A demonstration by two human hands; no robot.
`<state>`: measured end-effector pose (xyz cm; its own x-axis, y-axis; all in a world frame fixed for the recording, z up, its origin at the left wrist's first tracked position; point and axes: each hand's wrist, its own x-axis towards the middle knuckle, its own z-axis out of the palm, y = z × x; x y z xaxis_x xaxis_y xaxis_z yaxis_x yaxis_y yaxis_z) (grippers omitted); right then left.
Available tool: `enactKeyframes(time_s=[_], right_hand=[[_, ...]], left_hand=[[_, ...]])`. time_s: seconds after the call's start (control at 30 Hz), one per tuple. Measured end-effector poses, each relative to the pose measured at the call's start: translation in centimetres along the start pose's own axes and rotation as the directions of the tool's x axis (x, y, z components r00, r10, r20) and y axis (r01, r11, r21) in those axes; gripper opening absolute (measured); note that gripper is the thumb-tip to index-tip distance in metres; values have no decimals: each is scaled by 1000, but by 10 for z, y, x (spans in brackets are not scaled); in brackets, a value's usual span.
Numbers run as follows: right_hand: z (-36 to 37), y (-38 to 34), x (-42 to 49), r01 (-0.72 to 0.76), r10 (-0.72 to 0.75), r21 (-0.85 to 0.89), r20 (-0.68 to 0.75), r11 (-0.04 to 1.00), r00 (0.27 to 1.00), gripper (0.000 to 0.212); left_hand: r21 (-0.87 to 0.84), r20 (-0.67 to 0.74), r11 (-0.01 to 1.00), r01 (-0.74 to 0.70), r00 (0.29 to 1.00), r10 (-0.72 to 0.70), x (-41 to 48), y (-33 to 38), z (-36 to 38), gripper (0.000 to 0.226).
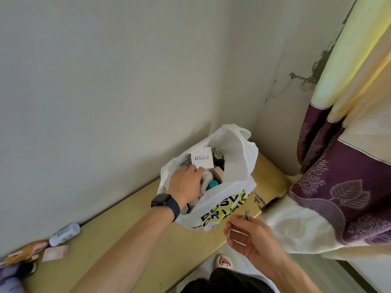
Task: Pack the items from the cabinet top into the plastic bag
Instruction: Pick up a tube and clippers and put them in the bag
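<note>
A white plastic bag [228, 199] with black and yellow lettering stands open on the tan cabinet top [131, 225], in the corner by the wall. My left hand [186, 182], a dark watch on its wrist, reaches into the bag's mouth and grips a white box [203, 158] with teal lettering. Inside the bag lie a teal cap [212, 184], a dark green jar [219, 158] and other items. My right hand [249, 237] hovers in front of the bag, pinching small metal nail clippers [246, 215].
At the cabinet's left end lie a white bottle [64, 233] on its side, a pale pink box [55, 253] and several blurred items. A purple and cream curtain [342, 176] hangs on the right. A slippered foot [224, 262] shows on the floor below.
</note>
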<state>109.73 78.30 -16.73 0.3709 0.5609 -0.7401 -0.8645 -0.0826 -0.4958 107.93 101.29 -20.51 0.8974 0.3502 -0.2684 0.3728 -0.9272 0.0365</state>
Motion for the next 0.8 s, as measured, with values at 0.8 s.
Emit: enactKeyframes(time_s=[0.8], right_hand=[[106, -46, 183, 203, -119, -942, 242, -269, 963, 15]], left_hand=[[-853, 98, 392, 344, 843, -528, -84, -46, -34, 36]])
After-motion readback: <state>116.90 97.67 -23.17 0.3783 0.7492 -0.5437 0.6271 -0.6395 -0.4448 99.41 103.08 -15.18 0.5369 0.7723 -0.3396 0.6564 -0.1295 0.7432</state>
